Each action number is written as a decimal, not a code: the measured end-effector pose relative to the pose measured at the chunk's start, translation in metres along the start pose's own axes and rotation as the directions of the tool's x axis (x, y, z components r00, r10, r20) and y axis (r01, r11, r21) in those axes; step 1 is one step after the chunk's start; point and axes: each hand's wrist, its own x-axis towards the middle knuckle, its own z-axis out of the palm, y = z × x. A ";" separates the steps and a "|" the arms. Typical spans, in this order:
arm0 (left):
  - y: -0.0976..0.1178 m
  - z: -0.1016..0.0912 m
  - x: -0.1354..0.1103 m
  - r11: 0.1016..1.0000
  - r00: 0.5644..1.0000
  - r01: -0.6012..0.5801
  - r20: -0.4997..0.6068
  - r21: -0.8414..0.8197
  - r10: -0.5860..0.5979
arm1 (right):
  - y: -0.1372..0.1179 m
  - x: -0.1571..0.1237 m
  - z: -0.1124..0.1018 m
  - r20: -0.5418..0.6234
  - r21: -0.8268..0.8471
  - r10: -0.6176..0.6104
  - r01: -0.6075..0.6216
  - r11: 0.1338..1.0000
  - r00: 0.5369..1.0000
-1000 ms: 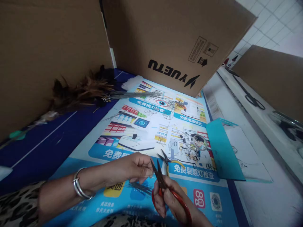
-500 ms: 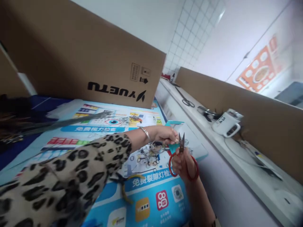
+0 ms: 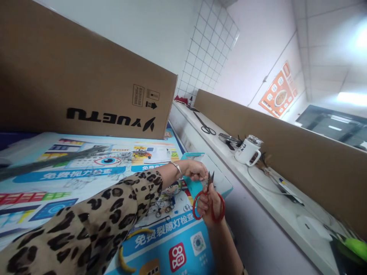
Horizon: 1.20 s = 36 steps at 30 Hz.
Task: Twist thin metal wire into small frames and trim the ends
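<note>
We see the right hand (image 3: 211,206), its grip wrapped around red-handled scissors (image 3: 210,181), blades just beside the left hand (image 3: 195,170), fingertips pressed together, contents indiscernible; beyond, a cardboard box (image 3: 114,84) bears inverted “YUETU”.

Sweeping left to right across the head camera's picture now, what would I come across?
YUETU cardboard box → red-handled scissors → white mug → orange poster → bright green object
</note>
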 end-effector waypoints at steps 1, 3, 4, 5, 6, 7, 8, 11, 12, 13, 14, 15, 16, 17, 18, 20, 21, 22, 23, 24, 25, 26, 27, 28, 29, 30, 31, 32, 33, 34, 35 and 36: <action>-0.001 0.000 -0.001 0.999 0.998 0.041 0.043 0.016 -0.042 | 0.002 -0.001 0.001 -0.013 -0.004 -0.008 0.008 1.000 1.000; -0.003 0.002 -0.001 0.994 0.989 0.101 0.107 0.041 -0.104 | 0.007 -0.002 0.001 -0.041 -0.015 -0.026 0.026 1.000 0.999; -0.004 0.002 -0.002 0.993 0.985 0.112 0.125 0.045 -0.117 | 0.010 -0.002 0.001 -0.061 -0.026 -0.033 0.031 0.999 0.998; -0.003 0.003 -0.002 0.992 0.983 0.117 0.137 0.044 -0.122 | 0.013 -0.002 0.001 -0.085 -0.042 -0.042 0.039 0.998 0.995; -0.003 0.003 -0.003 0.993 0.982 0.115 0.144 0.040 -0.119 | 0.017 -0.001 0.000 -0.108 -0.060 -0.061 0.055 0.997 0.992; -0.001 0.004 -0.004 0.994 0.983 0.108 0.147 0.033 -0.111 | 0.020 0.000 0.000 -0.123 -0.079 -0.088 0.079 0.994 0.988; 0.001 0.005 -0.006 0.995 0.985 0.095 0.145 0.023 -0.098 | 0.022 0.001 0.000 -0.130 -0.099 -0.121 0.108 0.989 0.984; 0.007 0.009 -0.020 0.999 0.994 0.025 0.107 -0.026 -0.022 | 0.028 -0.001 0.002 -0.093 -0.133 -0.172 0.159 0.978 0.981; 0.008 0.012 -0.029 0.999 0.996 -0.008 0.083 -0.048 0.012 | 0.029 -0.002 0.003 -0.077 -0.140 -0.163 0.152 0.978 0.984; 0.006 0.014 -0.039 0.996 0.998 -0.045 0.049 -0.071 0.048 | 0.031 -0.004 0.005 -0.065 -0.149 -0.152 0.141 0.979 0.986; 0.003 0.018 -0.052 0.992 0.997 -0.081 0.006 -0.093 0.082 | 0.033 -0.006 0.007 -0.058 -0.162 -0.142 0.131 0.978 0.988; -0.003 0.021 -0.067 0.987 0.993 -0.113 -0.039 -0.114 0.110 | 0.036 -0.009 0.010 -0.052 -0.181 -0.134 0.122 0.976 0.990; -0.010 0.025 -0.083 0.981 0.988 -0.140 -0.088 -0.134 0.129 | 0.039 -0.011 0.013 -0.046 -0.206 -0.132 0.120 0.971 0.990; -0.018 0.029 -0.101 0.975 0.980 -0.162 -0.140 -0.154 0.140 | 0.043 -0.012 0.017 -0.033 -0.235 -0.139 0.128 0.964 0.990; -0.027 0.032 -0.119 0.968 0.971 -0.181 -0.190 -0.175 0.147 | 0.047 -0.014 0.022 -0.010 -0.269 -0.150 0.142 0.953 0.989; -0.046 0.037 -0.157 0.955 0.949 -0.202 -0.286 -0.217 0.136 | 0.056 -0.015 0.035 0.063 -0.346 -0.175 0.186 0.920 0.983; -0.055 0.039 -0.175 0.950 0.939 -0.199 -0.323 -0.240 0.115 | 0.061 -0.014 0.043 0.108 -0.389 -0.183 0.211 0.897 0.977; -0.063 0.040 -0.193 0.942 0.925 -0.203 -0.368 -0.266 0.095 | 0.066 -0.013 0.051 0.150 -0.429 -0.186 0.234 0.872 0.971; -0.071 0.042 -0.210 0.925 0.909 -0.220 -0.408 -0.309 0.080 | 0.071 -0.011 0.060 0.187 -0.461 -0.190 0.257 0.849 0.964; -0.078 0.043 -0.225 0.917 0.896 -0.233 -0.439 -0.324 0.073 | 0.077 -0.009 0.069 0.226 -0.482 -0.176 0.267 0.834 0.958; -0.084 0.044 -0.239 0.912 0.877 -0.242 -0.476 -0.332 0.059 | 0.083 -0.006 0.078 0.259 -0.491 -0.149 0.263 0.831 0.954; -0.090 0.045 -0.252 0.908 0.862 -0.243 -0.505 -0.341 0.041 | 0.090 -0.003 0.085 0.283 -0.494 -0.117 0.250 0.833 0.952; -0.096 0.046 -0.263 0.908 0.848 -0.238 -0.529 -0.344 0.022 | 0.097 0.001 0.092 0.302 -0.498 -0.080 0.228 0.837 0.950; -0.101 0.048 -0.273 0.910 0.833 -0.233 -0.553 -0.343 0.005 | 0.104 0.004 0.098 0.310 -0.505 -0.045 0.205 0.839 0.950; -0.106 0.050 -0.282 0.912 0.820 -0.225 -0.573 -0.342 -0.013 | 0.112 0.007 0.103 0.311 -0.518 -0.014 0.182 0.836 0.950; -0.111 0.052 -0.290 0.913 0.807 -0.218 -0.589 -0.345 -0.030 | 0.120 0.009 0.107 0.309 -0.535 0.013 0.162 0.829 0.951; -0.115 0.054 -0.296 0.911 0.798 -0.211 -0.601 -0.353 -0.049 | 0.127 0.011 0.110 0.306 -0.554 0.040 0.143 0.820 0.951; -0.119 0.055 -0.302 0.908 0.792 -0.201 -0.606 -0.369 -0.070 | 0.134 0.013 0.113 0.303 -0.573 0.066 0.126 0.810 0.951; -0.122 0.056 -0.306 0.901 0.790 -0.191 -0.606 -0.389 -0.094 | 0.140 0.014 0.115 0.300 -0.591 0.091 0.110 0.800 0.950; -0.126 0.057 -0.310 0.895 0.791 -0.180 -0.600 -0.409 -0.116 | 0.146 0.015 0.117 0.298 -0.605 0.111 0.098 0.791 0.948; -0.129 0.057 -0.313 0.890 0.794 -0.168 -0.593 -0.424 -0.132 | 0.150 0.015 0.119 0.296 -0.616 0.128 0.087 0.783 0.947; -0.133 0.057 -0.315 0.889 0.796 -0.157 -0.587 -0.431 -0.144 | 0.154 0.015 0.120 0.291 -0.625 0.139 0.078 0.777 0.946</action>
